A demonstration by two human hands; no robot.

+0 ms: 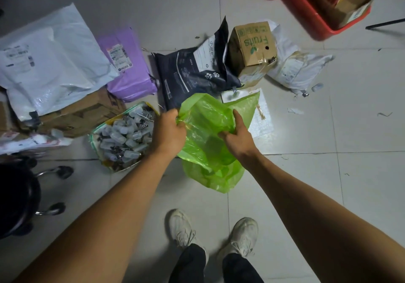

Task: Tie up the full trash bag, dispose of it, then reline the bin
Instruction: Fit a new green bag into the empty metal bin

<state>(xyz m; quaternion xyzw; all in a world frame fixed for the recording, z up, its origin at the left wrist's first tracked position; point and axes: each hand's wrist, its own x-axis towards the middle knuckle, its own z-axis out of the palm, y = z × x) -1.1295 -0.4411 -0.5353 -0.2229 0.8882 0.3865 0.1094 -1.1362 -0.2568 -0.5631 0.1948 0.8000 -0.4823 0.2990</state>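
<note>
A thin translucent green trash bag hangs in the air above the tiled floor, in front of my feet. My left hand pinches its upper left edge. My right hand grips the crumpled plastic on the right side of its mouth. The bag looks empty and limp, with one corner standing up toward the far right. No bin shows in the frame.
An open bag of small plastic bottles lies left of the green bag. White and purple mailers, a dark pet-food pouch, a "Fruits" carton and red crates litter the floor. A chair base stands at left.
</note>
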